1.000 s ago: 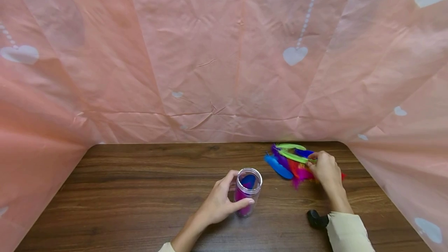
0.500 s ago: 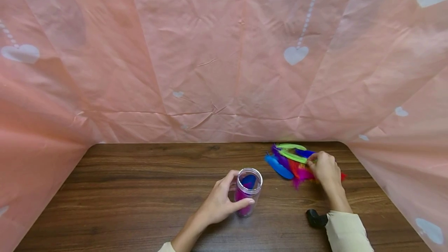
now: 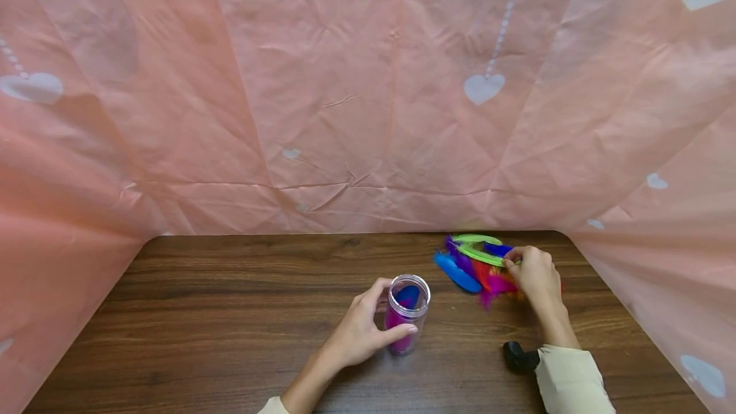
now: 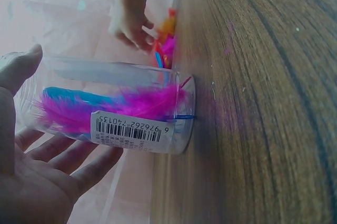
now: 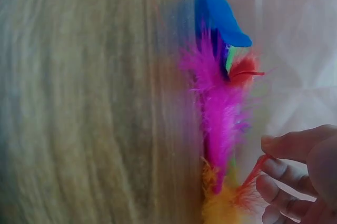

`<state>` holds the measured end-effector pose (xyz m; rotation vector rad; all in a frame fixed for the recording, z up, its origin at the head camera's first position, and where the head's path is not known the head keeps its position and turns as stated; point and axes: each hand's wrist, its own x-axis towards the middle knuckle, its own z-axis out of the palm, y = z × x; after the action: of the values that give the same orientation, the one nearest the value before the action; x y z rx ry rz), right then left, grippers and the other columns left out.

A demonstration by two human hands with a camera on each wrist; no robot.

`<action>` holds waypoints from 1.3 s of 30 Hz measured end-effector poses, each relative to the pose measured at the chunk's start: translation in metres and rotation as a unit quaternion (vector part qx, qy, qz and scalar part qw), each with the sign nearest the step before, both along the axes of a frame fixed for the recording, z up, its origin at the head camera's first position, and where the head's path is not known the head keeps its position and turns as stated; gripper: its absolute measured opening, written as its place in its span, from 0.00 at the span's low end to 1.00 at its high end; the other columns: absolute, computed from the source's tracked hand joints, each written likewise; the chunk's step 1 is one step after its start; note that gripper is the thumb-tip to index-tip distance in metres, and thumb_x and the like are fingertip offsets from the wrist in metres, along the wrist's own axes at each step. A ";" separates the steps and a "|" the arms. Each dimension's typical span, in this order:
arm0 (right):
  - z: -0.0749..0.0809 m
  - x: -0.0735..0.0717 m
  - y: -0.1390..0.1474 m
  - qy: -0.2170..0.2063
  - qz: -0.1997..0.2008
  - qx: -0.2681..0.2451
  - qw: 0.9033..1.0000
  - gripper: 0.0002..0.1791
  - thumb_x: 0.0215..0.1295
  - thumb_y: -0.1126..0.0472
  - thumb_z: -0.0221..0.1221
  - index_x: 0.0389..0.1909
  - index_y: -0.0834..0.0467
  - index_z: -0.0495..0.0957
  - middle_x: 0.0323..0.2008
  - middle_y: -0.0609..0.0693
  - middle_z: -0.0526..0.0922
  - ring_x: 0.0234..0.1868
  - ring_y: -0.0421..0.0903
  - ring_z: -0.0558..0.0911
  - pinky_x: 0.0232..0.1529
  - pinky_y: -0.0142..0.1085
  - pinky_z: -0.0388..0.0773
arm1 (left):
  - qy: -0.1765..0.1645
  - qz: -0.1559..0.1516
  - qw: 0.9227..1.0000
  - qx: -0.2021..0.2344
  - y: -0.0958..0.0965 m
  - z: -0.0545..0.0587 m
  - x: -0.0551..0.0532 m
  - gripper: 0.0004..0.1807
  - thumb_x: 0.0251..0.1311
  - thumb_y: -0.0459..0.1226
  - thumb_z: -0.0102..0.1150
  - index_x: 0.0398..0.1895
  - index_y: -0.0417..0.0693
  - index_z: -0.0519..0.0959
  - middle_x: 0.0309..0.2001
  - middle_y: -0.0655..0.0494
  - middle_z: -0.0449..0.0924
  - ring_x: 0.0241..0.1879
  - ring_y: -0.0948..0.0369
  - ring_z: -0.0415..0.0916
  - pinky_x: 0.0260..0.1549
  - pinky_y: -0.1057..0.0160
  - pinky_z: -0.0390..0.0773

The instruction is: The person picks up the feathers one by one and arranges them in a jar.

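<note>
My left hand [image 3: 362, 331] grips a clear plastic jar [image 3: 409, 313] that stands upright on the table, its top uncovered. Through its wall in the left wrist view show a magenta feather [image 4: 158, 100], a blue feather [image 4: 79, 97] and a barcode label [image 4: 131, 132]. Over at the feather pile, my right hand [image 3: 535, 273] pinches the quill of a red feather [image 5: 251, 179] between thumb and fingertips. Around it lie green feathers [image 3: 482, 257], a light blue feather [image 3: 457, 272], a fluffy magenta feather [image 5: 224, 124] and an orange feather [image 5: 221, 208]. The hand partly hides the pile.
The dark wooden table [image 3: 230, 312] ends at a pink cloth [image 3: 368, 114] with pale hearts, hung behind and at both sides. A black wrist device [image 3: 520, 358] sits by the right sleeve. The pile lies near the table's back right corner.
Almost nothing differs. The right fingers shift slightly at the feather pile, while the left hand and the jar stay in place.
</note>
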<state>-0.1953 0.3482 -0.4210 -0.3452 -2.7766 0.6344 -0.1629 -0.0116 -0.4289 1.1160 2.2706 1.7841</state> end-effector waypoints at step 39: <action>0.031 0.022 -0.029 0.184 -0.004 -0.100 0.978 0.07 0.65 0.63 0.71 0.31 0.63 0.88 0.29 0.58 0.90 0.23 0.20 0.73 0.30 0.21 0.69 | -0.001 -0.002 1.000 0.006 0.000 0.002 0.002 0.30 0.59 0.37 0.76 0.61 0.42 0.73 0.56 0.50 0.83 0.55 0.56 0.82 0.56 0.57 0.84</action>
<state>-0.1738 0.3195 -0.3899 -0.2492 -2.3643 0.8796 -0.1607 -0.0116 -0.4265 1.1184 2.2572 1.7991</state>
